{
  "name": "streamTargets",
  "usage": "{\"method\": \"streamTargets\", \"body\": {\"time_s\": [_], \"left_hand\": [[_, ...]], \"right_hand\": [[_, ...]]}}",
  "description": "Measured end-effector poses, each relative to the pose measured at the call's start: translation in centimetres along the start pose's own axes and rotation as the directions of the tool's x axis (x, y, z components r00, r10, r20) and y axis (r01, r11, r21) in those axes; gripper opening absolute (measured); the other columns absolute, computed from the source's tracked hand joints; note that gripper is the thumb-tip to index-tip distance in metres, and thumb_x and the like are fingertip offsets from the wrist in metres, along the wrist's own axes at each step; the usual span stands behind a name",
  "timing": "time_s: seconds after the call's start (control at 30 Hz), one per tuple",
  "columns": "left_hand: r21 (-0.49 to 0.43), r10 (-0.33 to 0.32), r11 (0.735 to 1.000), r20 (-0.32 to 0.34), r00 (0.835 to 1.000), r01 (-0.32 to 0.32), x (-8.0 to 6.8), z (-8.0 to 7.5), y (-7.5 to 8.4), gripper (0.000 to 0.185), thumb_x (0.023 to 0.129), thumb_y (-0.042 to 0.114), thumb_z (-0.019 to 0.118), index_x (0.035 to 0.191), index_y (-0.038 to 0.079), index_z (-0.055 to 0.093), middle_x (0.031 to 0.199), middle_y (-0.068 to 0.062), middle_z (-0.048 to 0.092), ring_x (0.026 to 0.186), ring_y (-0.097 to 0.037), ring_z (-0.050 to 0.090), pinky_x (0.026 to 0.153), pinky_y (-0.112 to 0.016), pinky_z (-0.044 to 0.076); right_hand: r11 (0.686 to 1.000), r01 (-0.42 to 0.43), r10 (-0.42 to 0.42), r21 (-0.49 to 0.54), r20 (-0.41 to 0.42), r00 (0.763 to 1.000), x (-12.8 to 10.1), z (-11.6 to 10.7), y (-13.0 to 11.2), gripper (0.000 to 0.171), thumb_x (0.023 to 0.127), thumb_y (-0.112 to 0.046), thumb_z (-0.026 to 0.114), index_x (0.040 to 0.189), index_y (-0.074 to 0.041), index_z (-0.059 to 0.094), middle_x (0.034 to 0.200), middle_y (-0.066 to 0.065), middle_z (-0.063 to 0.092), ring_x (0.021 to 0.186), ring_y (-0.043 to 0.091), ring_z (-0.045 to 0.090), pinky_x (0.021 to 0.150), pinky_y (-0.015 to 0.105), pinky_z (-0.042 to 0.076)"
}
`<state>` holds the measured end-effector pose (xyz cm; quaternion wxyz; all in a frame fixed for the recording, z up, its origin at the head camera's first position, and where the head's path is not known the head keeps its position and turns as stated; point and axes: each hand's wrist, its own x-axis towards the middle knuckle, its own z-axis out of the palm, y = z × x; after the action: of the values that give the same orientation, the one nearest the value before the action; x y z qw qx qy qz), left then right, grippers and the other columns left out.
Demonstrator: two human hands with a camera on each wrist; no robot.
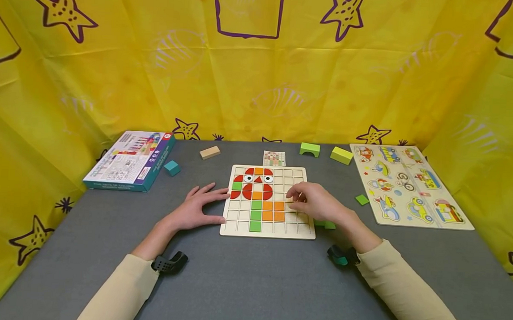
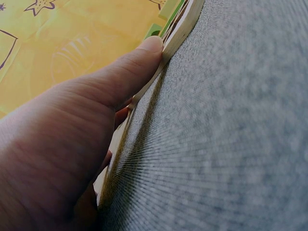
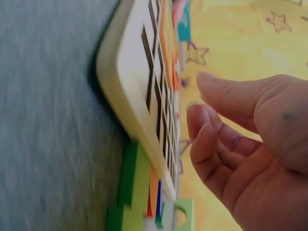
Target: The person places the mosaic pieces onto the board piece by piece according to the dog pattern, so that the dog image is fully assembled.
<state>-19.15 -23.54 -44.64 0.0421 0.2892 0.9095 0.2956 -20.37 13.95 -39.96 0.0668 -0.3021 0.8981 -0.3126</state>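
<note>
A pale wooden grid board (image 1: 294,228) lies mid-table, partly filled with red curved pieces, two eye tiles, green square tiles (image 1: 256,216) and a block of orange tiles (image 1: 273,211). My left hand (image 1: 189,212) is at the board's left side with fingers spread, its thumb (image 2: 130,67) touching the edge in the left wrist view. Over the right part of the grid hovers my right hand (image 1: 319,201). In the right wrist view its fingers (image 3: 202,149) are loosely bent, the thumb apart from them, and nothing shows between them. Behind the board lies a small pattern card (image 1: 274,158).
Green pieces (image 1: 330,225) lie by the board's right edge, partly under my right wrist; a green tile (image 1: 361,200) is farther right. Behind stand a green arch (image 1: 310,149), yellow-green block (image 1: 341,155) and wooden block (image 1: 210,152). A teal cube (image 1: 172,168), box (image 1: 129,159) and picture puzzle (image 1: 400,204) flank them.
</note>
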Motion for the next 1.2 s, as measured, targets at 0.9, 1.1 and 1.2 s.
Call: {"method": "streamTargets", "body": {"time_s": [0.9, 1.1, 1.2], "left_hand": [[0.002, -0.006, 1.0, 0.005, 1.0, 0.006, 0.1, 0.0, -0.1, 0.072, 0.087, 0.043, 0.08, 0.148, 0.016, 0.054, 0.158, -0.003, 0.042, 0.15, -0.041, 0.016, 0.114, -0.065, -0.001], [0.002, -0.005, 1.0, 0.004, 1.0, 0.005, 0.0, -0.1, 0.0, 0.072, 0.087, 0.042, 0.079, 0.148, 0.015, 0.054, 0.158, -0.003, 0.042, 0.15, -0.041, 0.016, 0.114, -0.065, -0.001], [0.004, -0.003, 1.0, 0.005, 1.0, 0.003, 0.0, 0.0, 0.0, 0.072, 0.087, 0.042, 0.079, 0.149, 0.016, 0.054, 0.158, -0.003, 0.041, 0.15, -0.041, 0.016, 0.114, -0.065, 0.0]], "right_hand": [[0.999, -0.018, 0.021, -0.037, 0.073, 0.997, -5.5, -2.2, 4.1, 0.015, 0.088, -0.013, 0.08, 0.098, -0.009, 0.07, 0.087, -0.006, 0.064, 0.077, 0.012, 0.055, 0.071, 0.031, 0.05], [0.996, 0.037, -0.031, -0.085, 0.072, 0.997, -5.7, -1.8, 3.9, 0.017, 0.088, -0.011, 0.08, 0.102, -0.007, 0.072, 0.093, -0.004, 0.062, 0.081, 0.012, 0.057, 0.074, 0.034, 0.051], [0.994, 0.044, -0.036, -0.1, 0.072, 0.997, -5.7, -1.5, 3.8, 0.017, 0.088, -0.011, 0.08, 0.101, -0.007, 0.071, 0.092, -0.003, 0.061, 0.081, 0.013, 0.056, 0.074, 0.033, 0.05]]}}
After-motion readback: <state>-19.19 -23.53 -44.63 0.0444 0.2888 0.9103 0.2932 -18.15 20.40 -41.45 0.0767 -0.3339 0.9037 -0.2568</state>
